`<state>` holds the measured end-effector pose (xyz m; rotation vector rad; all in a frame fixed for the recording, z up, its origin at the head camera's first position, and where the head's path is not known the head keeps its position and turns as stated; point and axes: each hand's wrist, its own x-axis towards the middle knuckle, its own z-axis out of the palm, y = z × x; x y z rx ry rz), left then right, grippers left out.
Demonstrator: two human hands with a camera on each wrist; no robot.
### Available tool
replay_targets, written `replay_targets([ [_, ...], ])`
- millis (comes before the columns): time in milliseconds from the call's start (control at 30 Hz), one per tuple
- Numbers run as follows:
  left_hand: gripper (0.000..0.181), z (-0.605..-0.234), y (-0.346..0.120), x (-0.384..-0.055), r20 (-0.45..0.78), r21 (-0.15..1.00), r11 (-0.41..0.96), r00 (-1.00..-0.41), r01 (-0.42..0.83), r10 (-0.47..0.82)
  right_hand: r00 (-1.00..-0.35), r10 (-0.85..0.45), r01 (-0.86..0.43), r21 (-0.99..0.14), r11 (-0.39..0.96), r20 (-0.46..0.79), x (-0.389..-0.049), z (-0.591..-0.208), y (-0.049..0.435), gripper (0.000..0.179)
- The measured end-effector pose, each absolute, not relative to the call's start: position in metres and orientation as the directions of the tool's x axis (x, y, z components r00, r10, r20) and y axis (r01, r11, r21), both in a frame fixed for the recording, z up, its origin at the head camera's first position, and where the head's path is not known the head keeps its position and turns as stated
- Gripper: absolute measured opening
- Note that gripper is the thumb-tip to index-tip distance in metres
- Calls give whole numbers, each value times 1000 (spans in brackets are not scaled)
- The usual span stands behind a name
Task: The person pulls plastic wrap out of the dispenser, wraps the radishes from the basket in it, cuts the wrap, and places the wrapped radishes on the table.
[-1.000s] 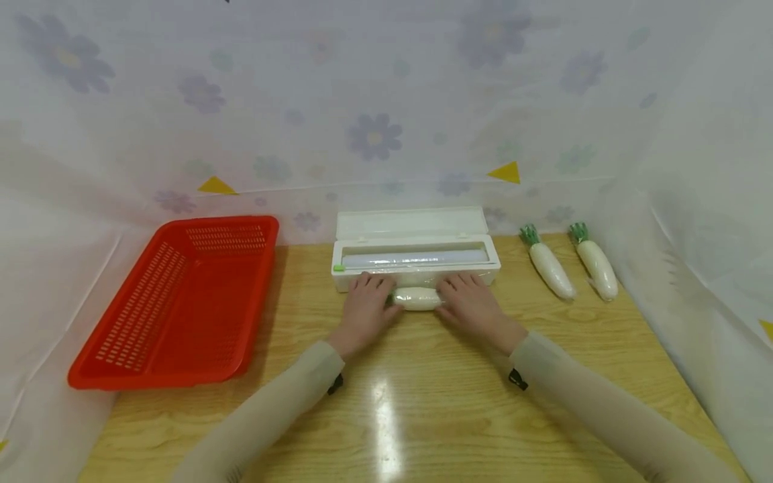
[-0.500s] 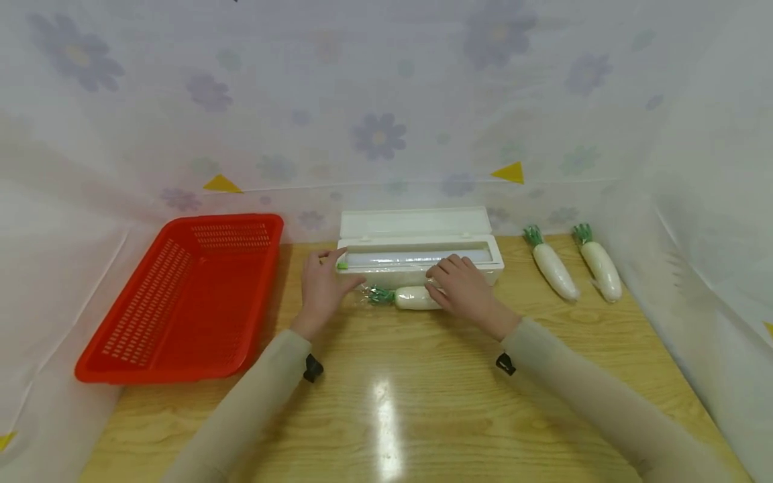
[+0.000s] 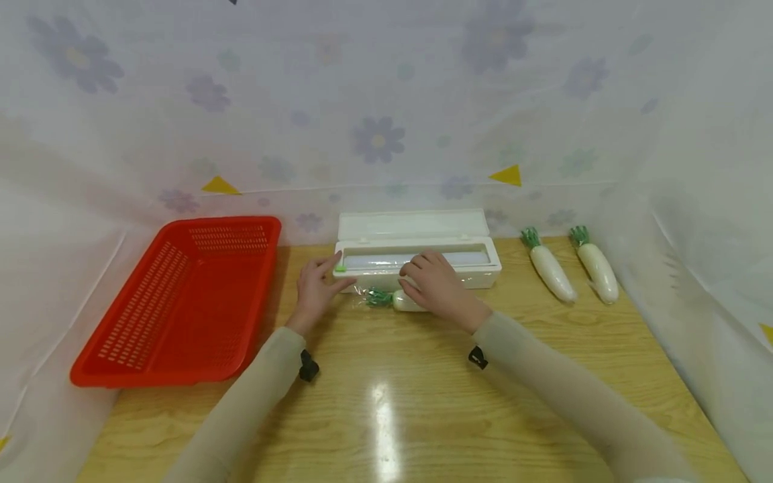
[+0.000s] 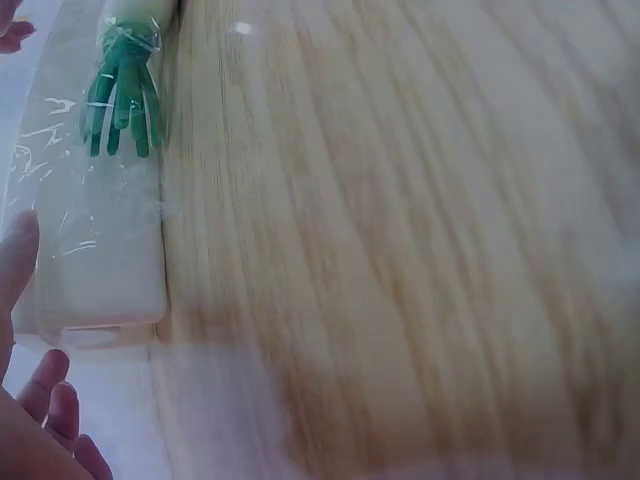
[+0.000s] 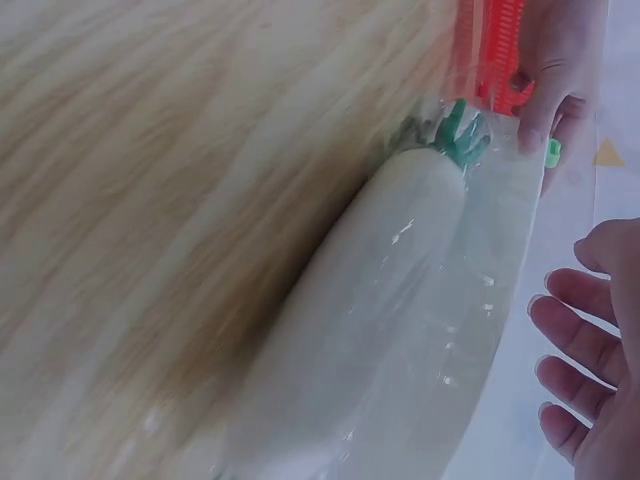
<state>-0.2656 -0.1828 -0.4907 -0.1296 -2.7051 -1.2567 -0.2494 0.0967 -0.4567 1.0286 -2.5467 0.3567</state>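
Observation:
In the head view a white radish (image 3: 408, 301) with green leaves lies under clear film along the front of a white cling-film box (image 3: 417, 278). The box's lid (image 3: 413, 224) stands raised, and a pale film roll (image 3: 380, 260) is inside. My left hand (image 3: 314, 288) is at the box's left end, by a small green piece (image 3: 340, 268), thumb and fingers spread apart. My right hand (image 3: 441, 285) hovers over the box's front edge, fingers loosely bent, covering the radish's right part. The right wrist view shows nothing between the right hand's fingers (image 5: 580, 340).
A red plastic basket (image 3: 256, 315) stands on the left of the wooden table (image 3: 423, 416). Two more radishes, one inner (image 3: 552, 272) and one outer (image 3: 598, 272), lie at the right, apparently film-wrapped. A flowered white sheet (image 3: 386, 94) hangs behind.
My left hand has left the radish's leafy end and moved left to the box's end. My right hand has shifted left over the radish and box front.

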Motion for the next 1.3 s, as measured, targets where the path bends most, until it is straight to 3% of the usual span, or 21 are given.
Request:
replay_targets([
  [133,71,-493,-185,-268,190,753,641,-982,152,10,-651,-622,-721,-98,686,435,-259,-454,78,17],
  [467,69,-500,-186,-269,261,739,636,-965,221,31,-731,-589,-666,-172,725,345,-277,-451,20,24],
  [700,63,-500,-187,-269,295,715,656,-955,241,29,-769,-570,-622,-138,770,290,-286,-450,-10,33],
  [1033,64,-499,-187,-270,289,720,653,-957,236,27,-783,-562,-615,-197,764,266,-293,-451,-19,21],
  [1300,68,-501,-188,-271,306,705,663,-951,253,38,-783,-569,-616,-181,767,252,-292,-448,-12,19],
])
